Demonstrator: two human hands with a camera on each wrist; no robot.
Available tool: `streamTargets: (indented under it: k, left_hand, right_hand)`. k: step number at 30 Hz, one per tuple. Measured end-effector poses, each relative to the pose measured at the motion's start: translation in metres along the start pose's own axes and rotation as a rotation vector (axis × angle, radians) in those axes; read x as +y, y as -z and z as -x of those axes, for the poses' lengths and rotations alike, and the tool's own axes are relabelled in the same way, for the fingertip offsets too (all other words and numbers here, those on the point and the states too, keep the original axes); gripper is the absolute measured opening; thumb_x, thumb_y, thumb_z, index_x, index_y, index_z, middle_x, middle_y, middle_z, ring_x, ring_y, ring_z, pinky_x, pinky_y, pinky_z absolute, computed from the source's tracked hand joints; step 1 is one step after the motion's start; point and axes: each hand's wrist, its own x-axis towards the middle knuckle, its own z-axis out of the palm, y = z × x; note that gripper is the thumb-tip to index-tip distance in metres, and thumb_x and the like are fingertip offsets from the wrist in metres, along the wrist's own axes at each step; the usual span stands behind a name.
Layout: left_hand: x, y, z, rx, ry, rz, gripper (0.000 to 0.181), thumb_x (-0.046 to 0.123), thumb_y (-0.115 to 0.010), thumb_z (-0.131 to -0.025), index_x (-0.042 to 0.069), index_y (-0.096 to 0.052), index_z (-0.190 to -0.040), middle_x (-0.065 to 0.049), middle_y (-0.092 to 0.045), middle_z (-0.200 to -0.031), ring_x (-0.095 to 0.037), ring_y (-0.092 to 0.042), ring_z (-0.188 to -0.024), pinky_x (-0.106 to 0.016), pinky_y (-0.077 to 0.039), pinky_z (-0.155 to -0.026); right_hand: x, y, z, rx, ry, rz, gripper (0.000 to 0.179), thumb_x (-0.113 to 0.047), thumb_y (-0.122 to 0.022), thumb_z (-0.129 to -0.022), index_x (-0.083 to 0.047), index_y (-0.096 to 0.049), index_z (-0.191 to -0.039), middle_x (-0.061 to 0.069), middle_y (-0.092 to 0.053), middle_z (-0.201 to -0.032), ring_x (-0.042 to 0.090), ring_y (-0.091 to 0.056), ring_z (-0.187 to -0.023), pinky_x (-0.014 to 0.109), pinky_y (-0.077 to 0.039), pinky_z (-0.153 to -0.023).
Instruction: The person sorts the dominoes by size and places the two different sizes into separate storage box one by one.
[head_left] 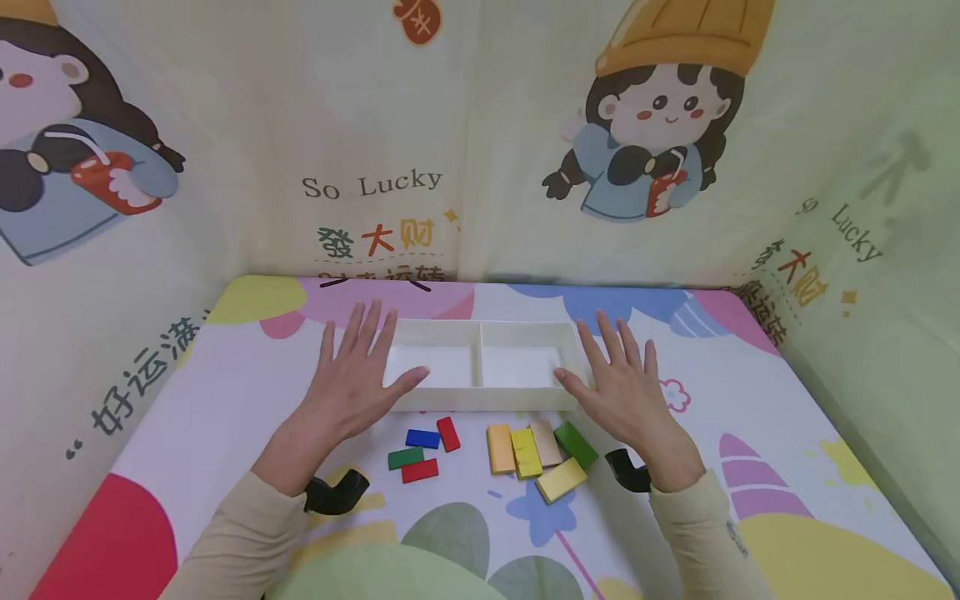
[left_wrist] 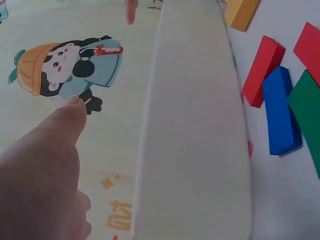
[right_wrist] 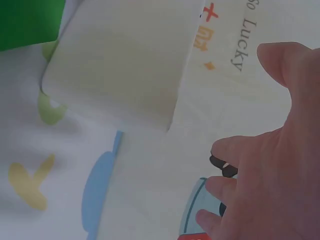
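A white tray [head_left: 480, 400] with two compartments, both bare inside, lies across the middle of the table. My left hand [head_left: 356, 375] is spread at the tray's left end, its fingers straight and nothing held. At the other end my right hand [head_left: 626, 392] is spread the same way; whether either touches the rim I cannot tell. In front of the tray's left half lie small blocks: a blue block [head_left: 423, 439], a green block [head_left: 406, 457] and two red ones [head_left: 448, 434]. Larger blocks sit to the right: orange [head_left: 501, 449], yellow [head_left: 526, 453], pale wood [head_left: 545, 442], green [head_left: 576, 443] and light yellow [head_left: 561, 481].
A patterned cloth [head_left: 247, 400] covers the table, and a printed curtain [head_left: 502, 167] rises behind and at both sides. Black curved pieces show at each wrist, the left piece [head_left: 337, 493] and the right piece [head_left: 628, 472].
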Motion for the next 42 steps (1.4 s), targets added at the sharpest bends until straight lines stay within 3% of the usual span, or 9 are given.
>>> streamTargets:
  k: [13, 20, 28, 36, 42]
  left_hand:
    - [0.006, -0.022, -0.004, -0.029, 0.028, 0.029, 0.097, 0.069, -0.043, -0.092, 0.009, -0.007, -0.16, -0.016, -0.001, -0.168, -0.036, 0.004, -0.155, -0.065, 0.003, -0.121]
    - [0.004, -0.034, -0.003, -0.023, 0.049, 0.098, 0.096, 0.068, -0.044, -0.093, 0.008, -0.008, -0.16, -0.016, -0.006, -0.167, -0.037, -0.001, -0.155, -0.066, 0.0, -0.12]
    - [0.005, -0.044, -0.006, 0.037, 0.068, 0.102, 0.099, 0.065, -0.05, -0.092, 0.006, -0.007, -0.159, -0.017, -0.007, -0.167, -0.036, -0.004, -0.155, -0.065, -0.004, -0.121]
    - [0.005, -0.042, -0.01, 0.019, 0.084, 0.095, 0.103, 0.065, -0.053, -0.09, 0.004, -0.009, -0.159, -0.018, -0.006, -0.167, -0.036, -0.004, -0.155, -0.064, -0.004, -0.121]
    - [0.002, -0.043, -0.011, 0.018, 0.09, 0.094, 0.102, 0.065, -0.054, -0.089, 0.004, -0.01, -0.159, -0.018, -0.006, -0.167, -0.036, -0.005, -0.155, -0.064, -0.006, -0.121]
  right_hand:
    - [0.007, -0.007, 0.015, 0.023, 0.004, -0.044, 0.079, -0.056, -0.046, -0.099, -0.013, -0.02, -0.159, 0.014, -0.009, -0.167, 0.043, -0.006, -0.153, 0.072, -0.005, -0.116]
    - [0.01, -0.015, 0.025, 0.034, 0.014, -0.14, 0.077, -0.053, -0.048, -0.1, -0.014, -0.019, -0.159, 0.013, -0.01, -0.168, 0.042, -0.007, -0.153, 0.072, -0.007, -0.116]
    - [0.017, -0.021, 0.034, 0.118, 0.021, -0.283, 0.072, -0.042, -0.058, -0.098, -0.007, -0.031, -0.155, 0.017, -0.026, -0.162, 0.043, -0.025, -0.147, 0.067, -0.024, -0.114]
    - [0.016, -0.019, 0.032, 0.19, 0.064, -0.386, 0.048, -0.018, -0.067, -0.094, 0.002, -0.054, -0.135, 0.02, -0.054, -0.138, 0.04, -0.052, -0.126, 0.06, -0.046, -0.101]
    - [0.014, -0.013, 0.031, 0.148, 0.076, -0.431, 0.026, -0.008, -0.069, -0.09, 0.002, -0.066, -0.114, 0.016, -0.066, -0.113, 0.03, -0.065, -0.1, 0.051, -0.057, -0.083]
